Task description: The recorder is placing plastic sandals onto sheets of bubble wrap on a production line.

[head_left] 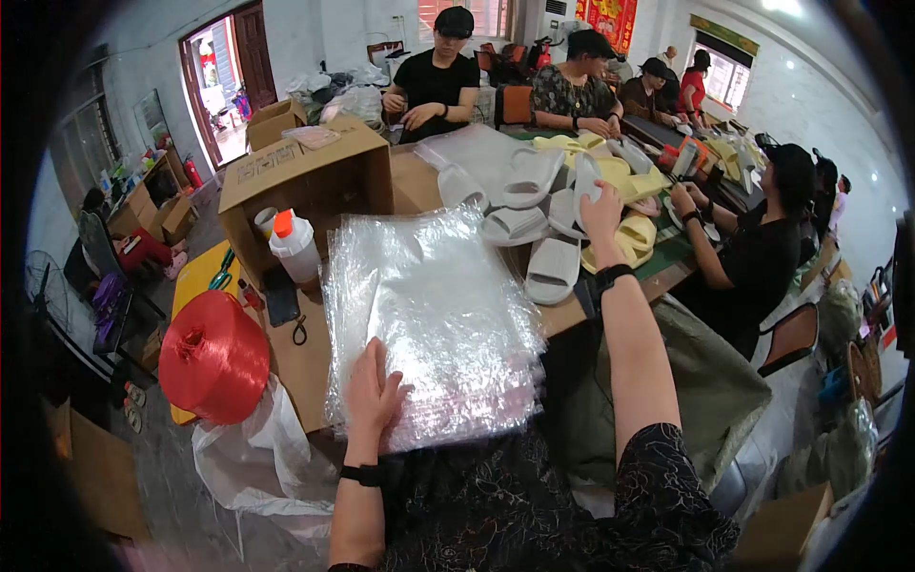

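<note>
A stack of clear plastic bags (448,305) lies at the table's front edge, shiny and crinkled. My left hand (375,391) rests on its lower left part, fingers stretched out and thumb apart. Reaching ahead to the right, my right hand (602,221) closes on a light grey slide sandal (587,181) that stands tilted in the pile. Other grey slides, among them one nearer slide (553,271), lie just left of and below that hand. Yellow slides (631,243) lie beside and behind it. My right fingertips are partly hidden.
An open cardboard box (305,176) stands at the left behind a white bottle with an orange cap (294,246). Nearer are a red twine roll (214,357), a phone (281,296) and green-handled scissors (222,270). Co-workers sit across the table and at the right (762,238).
</note>
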{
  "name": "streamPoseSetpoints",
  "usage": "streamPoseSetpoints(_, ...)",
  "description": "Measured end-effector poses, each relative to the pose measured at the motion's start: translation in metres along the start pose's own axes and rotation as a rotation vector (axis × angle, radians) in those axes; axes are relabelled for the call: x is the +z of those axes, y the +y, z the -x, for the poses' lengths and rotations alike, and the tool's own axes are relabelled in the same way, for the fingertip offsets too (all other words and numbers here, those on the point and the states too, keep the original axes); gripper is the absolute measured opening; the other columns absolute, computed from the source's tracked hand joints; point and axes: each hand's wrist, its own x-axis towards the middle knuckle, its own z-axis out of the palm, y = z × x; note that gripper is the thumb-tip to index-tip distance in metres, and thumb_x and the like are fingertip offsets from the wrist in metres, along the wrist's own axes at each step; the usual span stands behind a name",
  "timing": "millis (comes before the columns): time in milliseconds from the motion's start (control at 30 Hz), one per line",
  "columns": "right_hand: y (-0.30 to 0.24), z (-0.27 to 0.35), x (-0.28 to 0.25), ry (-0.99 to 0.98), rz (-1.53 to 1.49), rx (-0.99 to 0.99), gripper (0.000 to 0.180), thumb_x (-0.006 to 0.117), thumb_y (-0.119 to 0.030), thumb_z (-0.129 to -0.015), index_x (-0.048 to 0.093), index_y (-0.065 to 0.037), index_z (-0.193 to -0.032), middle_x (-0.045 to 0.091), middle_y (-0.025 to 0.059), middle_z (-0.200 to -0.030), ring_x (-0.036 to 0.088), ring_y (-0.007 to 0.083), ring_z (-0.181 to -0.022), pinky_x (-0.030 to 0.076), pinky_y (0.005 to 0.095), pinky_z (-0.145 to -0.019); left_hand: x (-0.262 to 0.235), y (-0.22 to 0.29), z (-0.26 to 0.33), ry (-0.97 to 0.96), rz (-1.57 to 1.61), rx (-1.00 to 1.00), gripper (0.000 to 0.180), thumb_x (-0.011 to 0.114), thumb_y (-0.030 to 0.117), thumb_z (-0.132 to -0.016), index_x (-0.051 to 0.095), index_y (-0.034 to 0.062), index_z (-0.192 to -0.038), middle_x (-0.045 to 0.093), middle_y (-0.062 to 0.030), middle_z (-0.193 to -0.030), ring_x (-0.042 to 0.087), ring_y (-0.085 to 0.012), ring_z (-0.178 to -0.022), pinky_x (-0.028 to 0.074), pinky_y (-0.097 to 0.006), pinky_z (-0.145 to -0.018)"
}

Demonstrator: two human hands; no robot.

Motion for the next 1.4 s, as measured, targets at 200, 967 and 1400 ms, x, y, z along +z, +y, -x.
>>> streamPoseSetpoints(200, 0.003, -0.043, 0.002, -0.111, 0.278, -0.087, 0.059, 0.066, -0.041, -0.087, 0.054, -0.005, -0.132, 0.055, 0.0157, -0.135, 0.045, 0.0372, -0.13, 0.039, 0.0487, -0.108, -0.009, 0.013, 0.0, -0.032, 0.006, -0.043, 0.066, 0.064, 0.035, -0.092, 0.043, 0.0028, -0.146, 0.053, -0.0224, -0.139, 0.05, -0.041, -0.127, 0.04, -0.046, -0.107)
streamPoseSetpoints(967, -0.252, 0.061, -0.089, -0.838, -1.187, 0.01, 0.05, 0.071, -0.008, -0.09, 0.053, 0.0, -0.136, 0.068, 0.005, -0.106, 0.065, 0.0113, -0.09, 0.051, 0.0232, -0.076, -0.004, 0.017, -0.005, -0.005, -0.026, -0.012, 0.067, 0.064, 0.036, -0.093, 0.043, 0.0008, -0.145, 0.056, -0.0248, -0.135, 0.053, -0.041, -0.123, 0.042, -0.046, -0.104)
streamPoseSetpoints(1400, -0.258, 0.207, -0.157, -0.65, -0.499, -0.862, 0.05, 0.077, -0.028, -0.082, 0.062, -0.001, -0.121, 0.067, 0.0157, -0.111, 0.063, 0.0368, -0.103, 0.051, 0.0442, -0.089, -0.021, 0.045, -0.007, -0.025, 0.038, -0.25, 0.052, 0.07, 0.021, -0.08, 0.06, 0.0083, -0.129, 0.062, -0.0194, -0.125, 0.057, -0.0387, -0.118, 0.048, -0.045, -0.096)
